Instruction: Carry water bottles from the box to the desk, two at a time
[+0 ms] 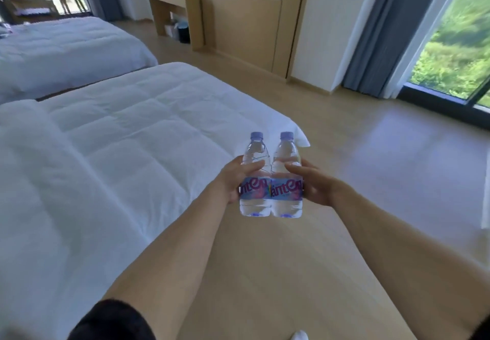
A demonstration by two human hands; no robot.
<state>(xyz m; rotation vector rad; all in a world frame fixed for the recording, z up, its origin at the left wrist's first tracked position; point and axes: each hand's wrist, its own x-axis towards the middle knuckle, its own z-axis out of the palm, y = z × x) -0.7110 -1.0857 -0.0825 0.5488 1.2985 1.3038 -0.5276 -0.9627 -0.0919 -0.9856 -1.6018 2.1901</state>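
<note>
You've got two full water bottles (270,178) upright and touching side by side, held out over the floor (344,180) beside the bed (132,127); left hand (236,178) wraps the left one, right hand (310,183) wraps the right, thumbs across the front above the labels. They look heavyish, thin-walled and smooth, so squeeze at the label band, not the soft shoulders. The desk (173,0) sits well ahead by the far wall.
</note>
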